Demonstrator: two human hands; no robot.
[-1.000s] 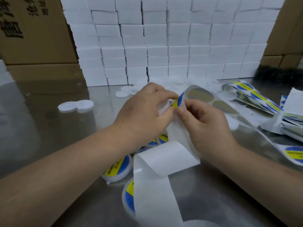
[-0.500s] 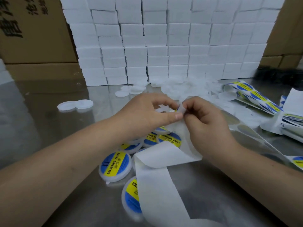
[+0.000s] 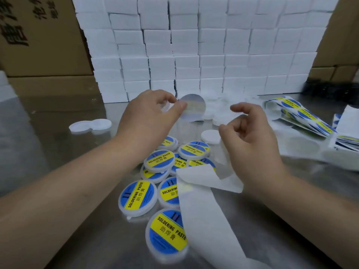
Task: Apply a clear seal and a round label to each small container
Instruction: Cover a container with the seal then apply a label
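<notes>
left grip [image 3: 149,117] pinches the round clear seal [image 3: 192,108] by its left edge, just above centre frame, upright, face to the camera; right grip [image 3: 252,138] is loosely curled, can't tell if it's got the backing strip [image 3: 204,220], which runs lengthwise from bottom centre up to it, over the labelled containers [image 3: 138,198] on the desk [image 3: 58,152]; box wall [image 3: 194,45] behind

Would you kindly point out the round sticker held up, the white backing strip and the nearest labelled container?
round sticker [image 3: 194,108]: head view, centre of its disc.
white backing strip [image 3: 204,214]: head view, bare middle of the strip.
nearest labelled container [image 3: 165,233]: head view, yellow band of its label.
</notes>
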